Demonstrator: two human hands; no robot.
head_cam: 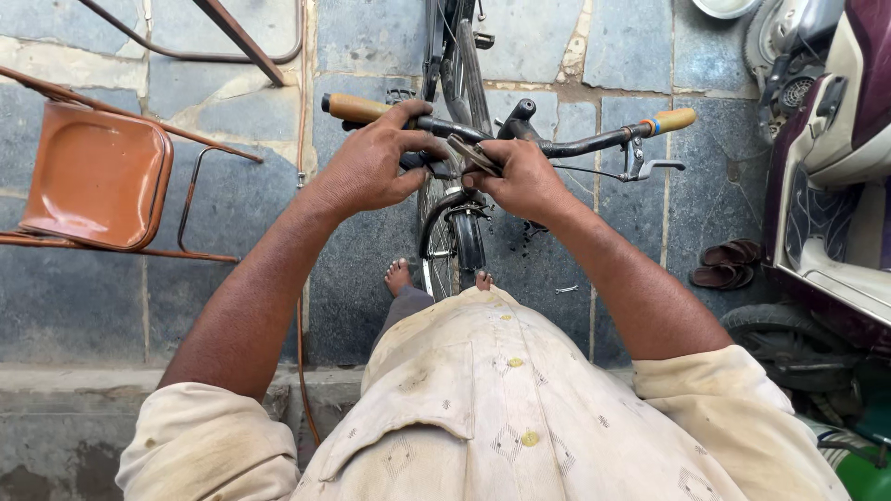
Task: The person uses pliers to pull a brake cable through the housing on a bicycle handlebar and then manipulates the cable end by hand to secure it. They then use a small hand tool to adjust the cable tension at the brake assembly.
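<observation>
I look down on a bicycle standing in front of me, its black handlebar (594,142) running across with tan grips on both ends. My left hand (371,167) is wrapped over the bar just inside the left grip (357,109). My right hand (524,181) is closed on a metal tool (471,153), perhaps pliers, pressed against the bar near the stem. The front wheel (457,246) stands between my bare feet. A silver brake lever (650,167) hangs under the right grip (670,120).
An orange metal chair (93,176) stands at the left. A scooter (835,158) is parked at the right, with a pair of brown sandals (726,264) beside it. Grey stone paving lies underneath, with a small bolt (566,289) on it and a step edge (74,376) near me.
</observation>
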